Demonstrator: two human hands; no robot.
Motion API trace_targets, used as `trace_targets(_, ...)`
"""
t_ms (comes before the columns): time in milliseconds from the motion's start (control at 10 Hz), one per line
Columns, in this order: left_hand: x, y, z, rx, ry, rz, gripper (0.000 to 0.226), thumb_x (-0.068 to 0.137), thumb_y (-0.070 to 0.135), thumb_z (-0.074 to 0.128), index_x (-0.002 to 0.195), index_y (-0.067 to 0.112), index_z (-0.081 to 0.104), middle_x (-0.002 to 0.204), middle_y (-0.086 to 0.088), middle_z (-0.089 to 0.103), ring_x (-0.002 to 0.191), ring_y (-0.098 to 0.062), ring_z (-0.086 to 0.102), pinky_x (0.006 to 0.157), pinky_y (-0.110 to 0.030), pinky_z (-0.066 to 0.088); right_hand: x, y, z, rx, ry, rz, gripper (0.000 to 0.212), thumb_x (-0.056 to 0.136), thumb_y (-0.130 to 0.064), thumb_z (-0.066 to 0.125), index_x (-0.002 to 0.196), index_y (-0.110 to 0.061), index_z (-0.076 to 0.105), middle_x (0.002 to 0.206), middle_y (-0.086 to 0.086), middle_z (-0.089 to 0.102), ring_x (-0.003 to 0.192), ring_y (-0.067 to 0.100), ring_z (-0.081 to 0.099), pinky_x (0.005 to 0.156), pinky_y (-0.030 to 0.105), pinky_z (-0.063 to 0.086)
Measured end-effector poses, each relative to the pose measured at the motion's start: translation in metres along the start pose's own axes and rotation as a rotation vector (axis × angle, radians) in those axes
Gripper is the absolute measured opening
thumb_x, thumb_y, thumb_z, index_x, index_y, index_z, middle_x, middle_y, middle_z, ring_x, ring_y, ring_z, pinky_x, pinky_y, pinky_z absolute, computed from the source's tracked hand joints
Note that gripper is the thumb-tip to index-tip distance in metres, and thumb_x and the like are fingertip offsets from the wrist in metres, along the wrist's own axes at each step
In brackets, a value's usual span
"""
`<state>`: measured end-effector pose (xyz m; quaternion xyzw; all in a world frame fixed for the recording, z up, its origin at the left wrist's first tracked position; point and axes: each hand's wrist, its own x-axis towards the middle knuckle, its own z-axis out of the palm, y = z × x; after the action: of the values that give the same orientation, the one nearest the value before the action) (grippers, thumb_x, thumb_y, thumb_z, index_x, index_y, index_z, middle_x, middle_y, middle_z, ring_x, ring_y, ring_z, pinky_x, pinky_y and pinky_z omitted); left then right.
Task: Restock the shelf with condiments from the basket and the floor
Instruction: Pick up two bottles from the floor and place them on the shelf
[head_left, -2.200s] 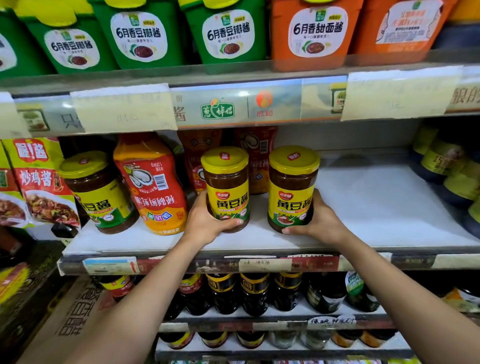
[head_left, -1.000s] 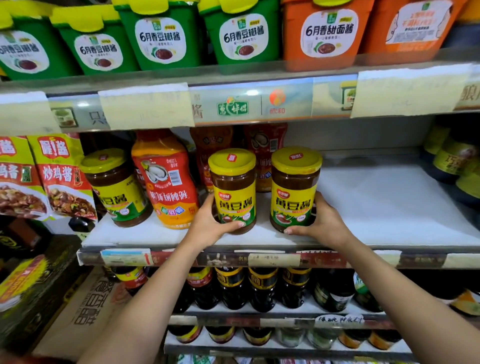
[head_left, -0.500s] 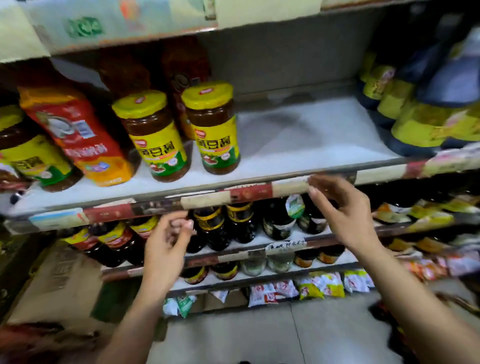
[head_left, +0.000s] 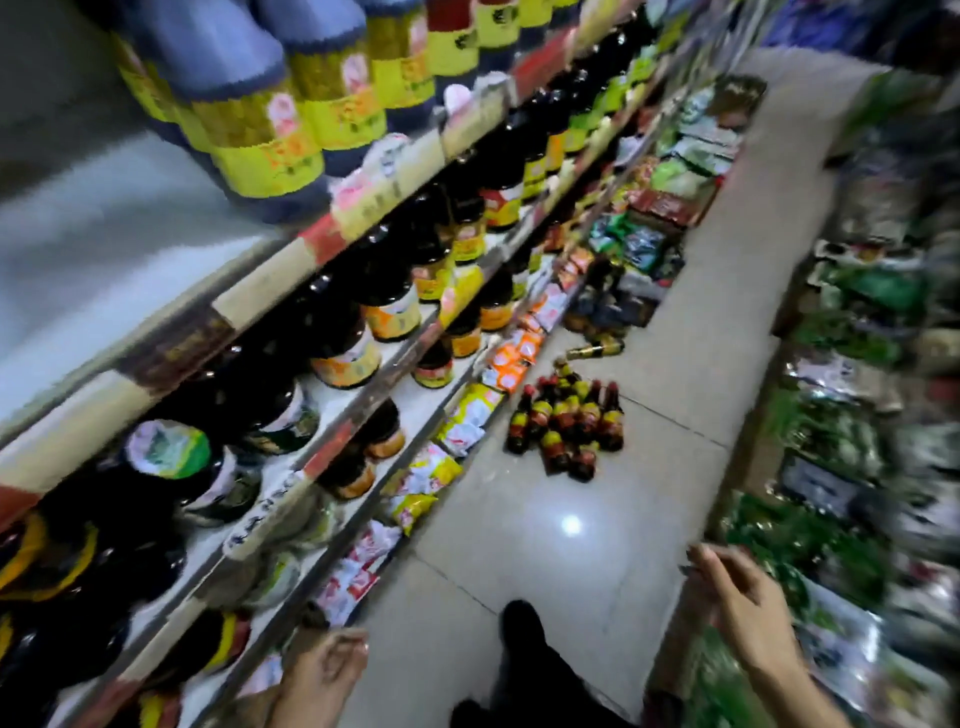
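Blurred shop aisle, shelf (head_left: 260, 291) along 9 o'clock. Sauce bottles (head_left: 566, 423) cluster on the floor (head_left: 654, 364) at 12 o'clock. Left hand (head_left: 324, 670) and right hand (head_left: 737, 597) hang loose, empty. Seemingly the fetching step: next, stoop and grasp 1.

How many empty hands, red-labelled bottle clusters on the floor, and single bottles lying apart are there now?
Empty hands: 2, left hand and right hand
Red-labelled bottle cluster: 1
Single bottle lying apart: 1
Total: 4

Left grip (head_left: 324, 670) low, fingers loosely curled, empty; right grip (head_left: 740, 597) higher, fingers relaxed, empty.
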<state>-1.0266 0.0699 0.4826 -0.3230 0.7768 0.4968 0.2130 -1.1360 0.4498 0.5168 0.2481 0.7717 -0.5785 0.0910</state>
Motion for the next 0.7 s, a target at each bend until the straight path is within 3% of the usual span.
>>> trace_targets(100, 0.03, 0.032, 0.014, -0.006, 0.015, 0.042, 0.021, 0.078, 0.006, 0.066, 0.079, 0.025, 0.057, 0.086, -0.018, 0.066, 0.057, 0.013, 0.058, 0.059, -0.002, 0.044, 0.009, 0.034, -0.04, 0.011, 0.055, 0.136, 0.045, 0.067, -0.065, 0.06, 0.075, -0.021, 0.068, 0.078, 0.002, 0.071, 0.074, 0.015, 0.066, 0.064, 0.026, 0.054)
trace_targets(200, 0.048, 0.079, 0.048, 0.09, 0.0, 0.078, 0.016, 0.079, 0.013, 0.066, 0.078, 0.028, 0.059, 0.084, -0.01, 0.069, 0.061, 0.015, 0.058, 0.061, -0.001, 0.041, 0.029, 0.041, -0.062, 0.116, 0.075, 0.208, 0.021, 0.085, -0.034, 0.053, 0.08, -0.017, 0.064, 0.089, 0.007, 0.066, 0.081, 0.02, 0.061, 0.075, 0.032, 0.054)
trace_targets(300, 0.071, 0.125, 0.093, 0.125, -0.005, 0.156, 0.033, 0.083, -0.001, 0.058, 0.073, 0.03, 0.056, 0.072, 0.001, 0.065, 0.062, 0.021, 0.056, 0.062, 0.003, 0.039, 0.07, 0.049, -0.084, 0.105, 0.072, 0.28, 0.016, 0.092, -0.016, 0.05, 0.09, -0.005, 0.061, 0.084, -0.001, 0.06, 0.076, 0.011, 0.056, 0.082, 0.036, 0.043)
trace_targets(400, 0.094, 0.159, 0.138, 0.158, -0.064, 0.124, 0.027, 0.083, 0.003, 0.06, 0.072, 0.028, 0.056, 0.059, 0.006, 0.063, 0.056, 0.011, 0.059, 0.057, -0.003, 0.042, 0.111, 0.047, -0.1, 0.066, 0.036, 0.338, 0.016, 0.091, -0.019, 0.052, 0.085, -0.01, 0.064, 0.084, 0.005, 0.064, 0.078, 0.022, 0.06, 0.081, 0.04, 0.048)
trace_targets(500, 0.118, 0.186, 0.18, 0.16, -0.129, 0.073, 0.011, 0.059, 0.043, 0.064, 0.068, 0.038, 0.067, 0.055, 0.011, 0.067, 0.054, -0.002, 0.059, 0.062, -0.021, 0.048, 0.157, 0.038, -0.119, 0.009, -0.01, 0.35, 0.016, 0.091, -0.022, 0.052, 0.081, -0.016, 0.064, 0.079, 0.005, 0.064, 0.076, 0.023, 0.06, 0.076, 0.034, 0.05)
trace_targets(600, 0.143, 0.204, 0.21, 0.189, -0.194, 0.062, 0.011, 0.069, 0.028, 0.069, 0.061, 0.036, 0.065, 0.054, 0.018, 0.065, 0.051, -0.004, 0.054, 0.058, -0.02, 0.049, 0.193, 0.024, -0.13, -0.049, -0.026, 0.309, 0.019, 0.092, -0.017, 0.05, 0.077, -0.02, 0.061, 0.077, 0.0, 0.063, 0.072, 0.016, 0.057, 0.06, 0.011, 0.044)
trace_targets(700, 0.172, 0.225, 0.232, 0.198, -0.239, 0.023, 0.005, 0.06, 0.04, 0.065, 0.063, 0.037, 0.066, 0.054, 0.009, 0.064, 0.055, -0.011, 0.056, 0.066, -0.029, 0.053, 0.23, 0.018, -0.133, -0.077, -0.039, 0.332, 0.018, 0.091, -0.015, 0.052, 0.076, -0.02, 0.061, 0.077, -0.005, 0.063, 0.073, 0.015, 0.058, 0.051, 0.003, 0.039)
